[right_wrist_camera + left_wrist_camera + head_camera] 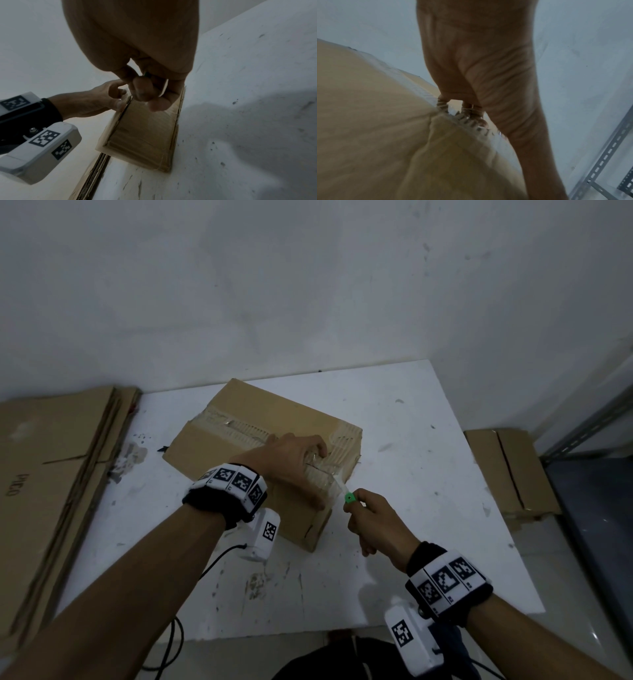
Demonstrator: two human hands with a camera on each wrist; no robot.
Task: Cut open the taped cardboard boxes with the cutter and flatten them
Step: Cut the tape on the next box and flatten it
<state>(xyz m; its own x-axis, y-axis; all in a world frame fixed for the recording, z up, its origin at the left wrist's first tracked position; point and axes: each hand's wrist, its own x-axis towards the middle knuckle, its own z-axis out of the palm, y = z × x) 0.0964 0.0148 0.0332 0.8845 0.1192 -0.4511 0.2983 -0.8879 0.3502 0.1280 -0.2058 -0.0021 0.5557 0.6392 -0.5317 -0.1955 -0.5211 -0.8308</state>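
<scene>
At the far left, a stack of flattened cardboard [51,467] lies beside the white table [428,474], its long edge running alongside the table's left edge. Printed lettering shows on the top sheet but is not legible.

On the table, left of centre and toward the far side, sits the closed cardboard box [239,412], turned at an angle to the table edges. A strip of clear tape [239,428] runs along its top seam; the paper skin beneath it is torn, exposing corrugation.

The left hand [291,460] rests on the near right part of the box top, fingers bent over the taped seam, thumb lying along the near edge. The left wrist view shows the fingertips [481,120] pressing on the ridged tape. Whether they pinch the tape cannot be told.

Just right of the box's near right corner, the right hand [376,518] is clenched around the cutter [348,497], whose green end protrudes above the fist. A pale blade or tape strip extends from it to the box corner; which it is cannot be told.

At the far right, beyond the table edge, a second cardboard box [507,470] sits low beside a metal shelf frame [589,422].
</scene>
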